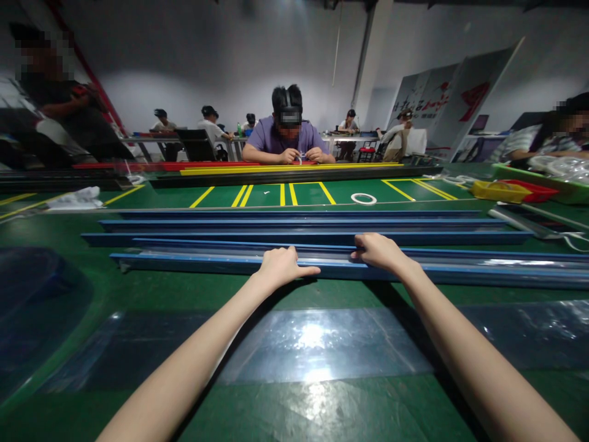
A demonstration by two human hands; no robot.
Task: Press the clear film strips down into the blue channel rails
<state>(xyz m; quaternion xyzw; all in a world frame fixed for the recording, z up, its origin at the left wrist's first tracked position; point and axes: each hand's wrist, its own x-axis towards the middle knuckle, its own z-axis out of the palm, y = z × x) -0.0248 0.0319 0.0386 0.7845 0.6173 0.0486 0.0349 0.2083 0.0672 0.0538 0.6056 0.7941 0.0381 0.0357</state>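
A long blue channel strip [184,265] lies across the green table in front of me, with clear film or plastic along its inside. My left hand [280,267] grips its near wall, fingers reaching over the edge and thumb stretched along the near side. Farther right, my right hand [380,252] is curled over the same strip, fingertips inside it by the far wall. Just beyond lie more blue strips [276,238], parallel to this one. Nearer to me, a wide sheet of clear plastic film [276,344] rests flat under my forearms.
Across the table, yellow [294,168] and black strips [276,178] lie before a seated person [289,132]. A white tape ring [363,199] sits mid-table. Yellow tray [500,191] and green bin [565,193] stand right; a blurred blue object [37,294] is at left.
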